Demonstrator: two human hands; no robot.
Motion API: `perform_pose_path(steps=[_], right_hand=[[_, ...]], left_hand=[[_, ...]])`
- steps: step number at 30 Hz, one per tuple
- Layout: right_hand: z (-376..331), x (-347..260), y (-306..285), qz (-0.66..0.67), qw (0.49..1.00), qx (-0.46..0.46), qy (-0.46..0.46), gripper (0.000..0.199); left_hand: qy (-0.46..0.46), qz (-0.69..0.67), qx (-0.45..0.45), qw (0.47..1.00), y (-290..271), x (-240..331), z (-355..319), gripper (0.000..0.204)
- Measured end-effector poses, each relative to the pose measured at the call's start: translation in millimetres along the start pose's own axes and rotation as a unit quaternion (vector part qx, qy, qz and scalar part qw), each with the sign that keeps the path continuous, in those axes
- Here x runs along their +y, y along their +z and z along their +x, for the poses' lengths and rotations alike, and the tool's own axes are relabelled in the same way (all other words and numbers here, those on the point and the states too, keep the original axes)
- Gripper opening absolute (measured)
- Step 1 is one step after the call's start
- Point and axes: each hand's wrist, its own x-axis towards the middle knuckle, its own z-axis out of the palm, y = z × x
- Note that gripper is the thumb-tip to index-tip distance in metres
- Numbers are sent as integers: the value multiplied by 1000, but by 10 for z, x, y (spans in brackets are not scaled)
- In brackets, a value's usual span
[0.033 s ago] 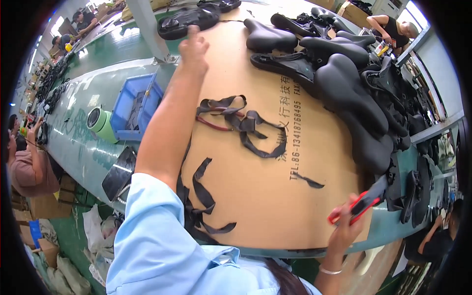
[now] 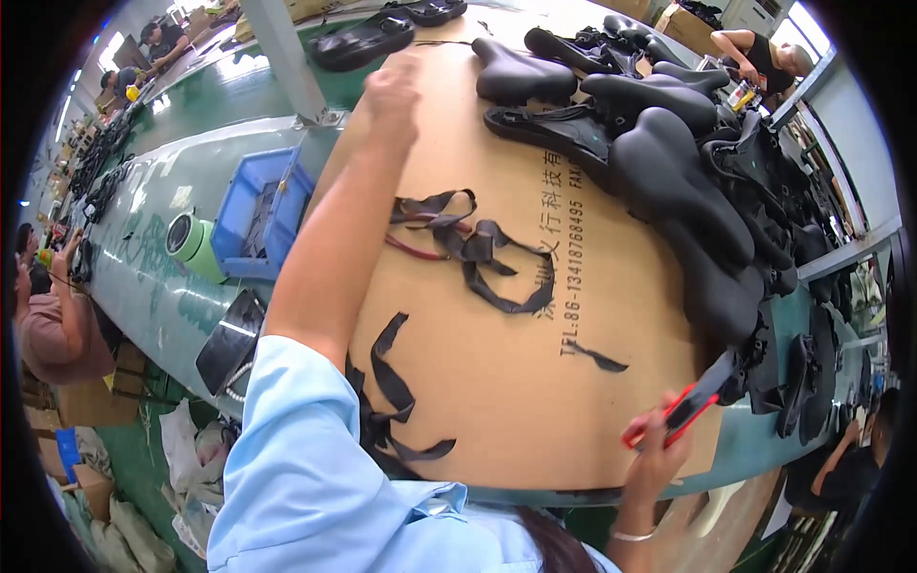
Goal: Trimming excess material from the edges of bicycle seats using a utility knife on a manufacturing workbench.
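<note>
My left hand (image 2: 394,88) reaches to the far end of the cardboard sheet (image 2: 497,401), beside a black bicycle saddle (image 2: 363,44). Motion smears its fingers, so whether it holds anything does not show. Low on the right, my right hand (image 2: 653,447) is closed round the handle of a red-and-black tool with a flat grey blade (image 2: 680,413). The blade points toward a heap of black saddles (image 2: 683,181) on the right. Tangled black strips (image 2: 487,248) with a dark red piece lie mid-sheet; further black strips (image 2: 392,372) lie beside my left forearm.
Left of my arm are a blue bin (image 2: 263,210), a green round container (image 2: 196,244) and a dark tablet-like slab (image 2: 229,329). A metal post (image 2: 285,62) rises near the far left. Other people work around the table. A small black scrap (image 2: 600,357) lies mid-right.
My left hand has drawn slightly right and nearer, away from the far saddle. My right hand, with the red-and-black tool, has shifted a little left.
</note>
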Motion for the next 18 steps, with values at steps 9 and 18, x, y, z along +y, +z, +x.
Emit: perform_pose_path(steps=[9, 18], right_hand=[[-476, 390, 44, 106, 987, 11, 123, 31], [-502, 429, -41, 84, 991, -7, 103, 40]], left_hand=[[208, 686, -115, 688, 1601, -449, -229, 61], [14, -32, -154, 987, 586, 372, -922, 49]])
